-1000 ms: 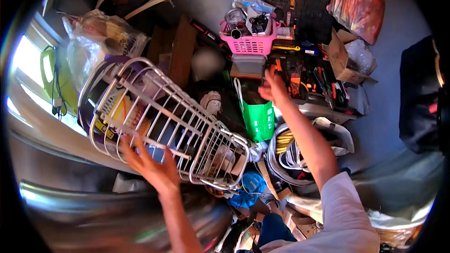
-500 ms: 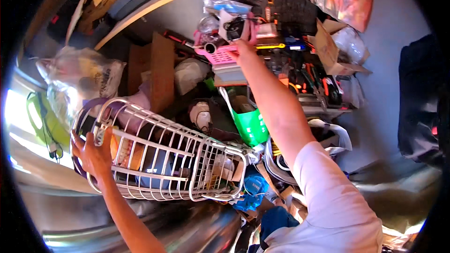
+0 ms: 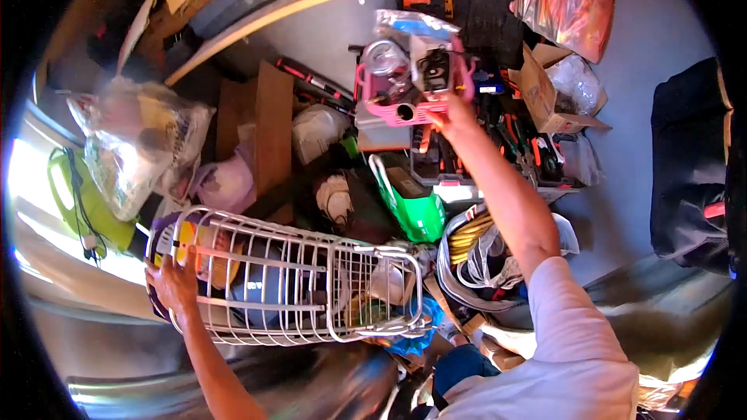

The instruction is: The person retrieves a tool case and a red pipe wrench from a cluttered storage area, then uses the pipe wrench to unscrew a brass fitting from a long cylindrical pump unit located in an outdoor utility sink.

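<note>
My right hand (image 3: 451, 113) grips the near rim of a pink plastic basket (image 3: 380, 113). In that basket lie a clear plastic-wrapped item (image 3: 386, 58), a black corded device (image 3: 436, 70) and a dark tube (image 3: 405, 112); a blue-and-clear plastic packet (image 3: 416, 23) sits at its far edge. The basket is over an open tool case (image 3: 443, 179). At the left, my left hand (image 3: 176, 284) is closed round the left end of a long white wire rack (image 3: 268, 272), which lies on its side. Through its bars show a dark blue thing and orange and yellow items.
A green bag (image 3: 416, 206) and coiled yellow and white hoses (image 3: 467, 245) lie nearer me. Farther right stand an open cardboard box (image 3: 541, 93) and a red plastic bag (image 3: 564, 4). Clear plastic bags (image 3: 140, 140) and a cardboard panel (image 3: 272, 132) are at the left.
The pink basket has moved right in my right hand, over the tools. The wire rack, with my left hand on it, has shifted slightly right and nearer me.
</note>
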`<state>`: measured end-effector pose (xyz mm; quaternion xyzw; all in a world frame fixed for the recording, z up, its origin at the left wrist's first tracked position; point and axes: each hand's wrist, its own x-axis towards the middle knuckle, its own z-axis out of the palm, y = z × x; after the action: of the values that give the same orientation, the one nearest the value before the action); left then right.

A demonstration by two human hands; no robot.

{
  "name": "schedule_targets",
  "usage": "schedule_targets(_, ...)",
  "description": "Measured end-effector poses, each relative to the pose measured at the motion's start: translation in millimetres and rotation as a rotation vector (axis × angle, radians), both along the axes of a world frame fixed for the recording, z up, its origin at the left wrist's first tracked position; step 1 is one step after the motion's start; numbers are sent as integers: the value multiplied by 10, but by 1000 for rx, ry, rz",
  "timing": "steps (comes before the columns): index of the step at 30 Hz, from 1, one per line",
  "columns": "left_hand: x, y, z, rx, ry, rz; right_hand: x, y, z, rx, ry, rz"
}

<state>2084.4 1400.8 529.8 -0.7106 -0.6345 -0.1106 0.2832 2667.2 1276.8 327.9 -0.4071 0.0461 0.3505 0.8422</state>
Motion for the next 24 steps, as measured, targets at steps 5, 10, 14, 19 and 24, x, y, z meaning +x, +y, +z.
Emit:
schedule_targets(5, -158, 117, -274, 27, -4, -76, -61, -1233, -137, -50, -243, 52)
schedule_targets(10, -475, 273, -368, 48, -120, -208, -178, -1959, -26, -178, -168, -109)
schedule_targets(14, -631, 420, -618, -128, -210, -128, 57, -2303, -432, -223, -158, -60)
schedule_targets(19, -642, 329, -751, -43, -231, -142, 122, -2366, -608, -90, -100, -15)
schedule_targets(24, -443, 100, -910, 297, -298, -90, -341, -2372, -446, 70, 27, -195)
